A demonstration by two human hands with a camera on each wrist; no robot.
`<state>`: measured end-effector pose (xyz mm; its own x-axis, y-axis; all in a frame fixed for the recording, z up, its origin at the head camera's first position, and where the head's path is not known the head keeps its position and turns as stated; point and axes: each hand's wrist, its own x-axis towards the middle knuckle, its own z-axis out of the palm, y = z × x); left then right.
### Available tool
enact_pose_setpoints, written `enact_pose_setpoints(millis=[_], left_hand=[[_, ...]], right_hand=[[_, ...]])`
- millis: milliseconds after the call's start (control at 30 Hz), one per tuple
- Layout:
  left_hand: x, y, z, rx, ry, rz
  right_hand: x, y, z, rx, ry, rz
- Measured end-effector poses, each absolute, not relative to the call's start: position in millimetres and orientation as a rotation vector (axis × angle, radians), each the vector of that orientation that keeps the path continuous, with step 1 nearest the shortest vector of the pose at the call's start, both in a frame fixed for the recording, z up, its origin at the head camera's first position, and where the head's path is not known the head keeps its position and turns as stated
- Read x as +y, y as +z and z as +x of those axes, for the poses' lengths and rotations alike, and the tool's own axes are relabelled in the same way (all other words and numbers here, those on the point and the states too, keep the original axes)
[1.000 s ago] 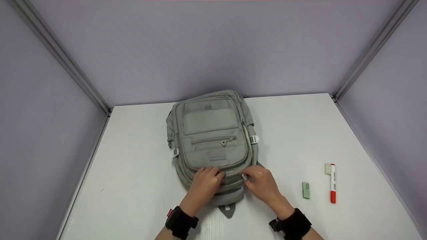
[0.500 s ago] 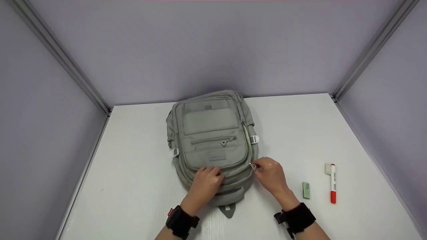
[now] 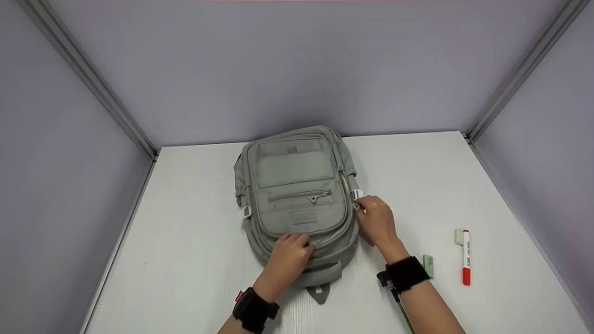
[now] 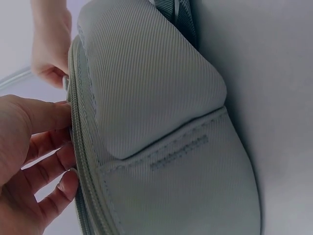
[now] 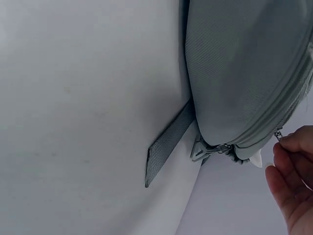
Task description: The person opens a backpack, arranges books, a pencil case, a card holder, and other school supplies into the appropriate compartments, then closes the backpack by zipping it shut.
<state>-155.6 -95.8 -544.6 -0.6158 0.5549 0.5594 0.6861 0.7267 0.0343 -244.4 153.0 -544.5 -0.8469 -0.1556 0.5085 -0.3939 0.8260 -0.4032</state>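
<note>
A grey-green backpack [image 3: 297,169] lies on the white table with its front face up. At its lower edge my left hand [image 3: 288,259] grips the rim fabric; in the left wrist view its thumb and fingertips meet the zipper-lined edge [image 4: 80,132]. My right hand [image 3: 377,221] is on the bag's right side, by the white buckle [image 3: 356,194]. Between thumb and finger it pinches a zipper pull [image 5: 279,135], seen in the right wrist view. A second zipper pull [image 3: 313,199] lies on the front pocket.
To the right lie a red-capped marker [image 3: 466,262], a whitish block [image 3: 458,236] and a green block [image 3: 428,265] partly behind my right wristband. A loose strap [image 5: 168,144] sticks out beside the bag. Walls rise at the back and both sides.
My right hand has drawn the zipper pull from the bag's lower edge around the corner and up its right side. My left hand has stayed at the bottom rim.
</note>
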Motion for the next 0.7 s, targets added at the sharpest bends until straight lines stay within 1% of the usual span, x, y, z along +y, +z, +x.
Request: enact_pose_setpoints(millis=[200,700], left_hand=[[-95,-545,-157,-2.375,-0.340,-0.941],[-97,-544,-155,-2.402,-0.361,-0.948]], right_hand=[[149,-540,-264,-2.583,0.690,0.398],[137,-528,-327,-2.644,0.552,0.492]])
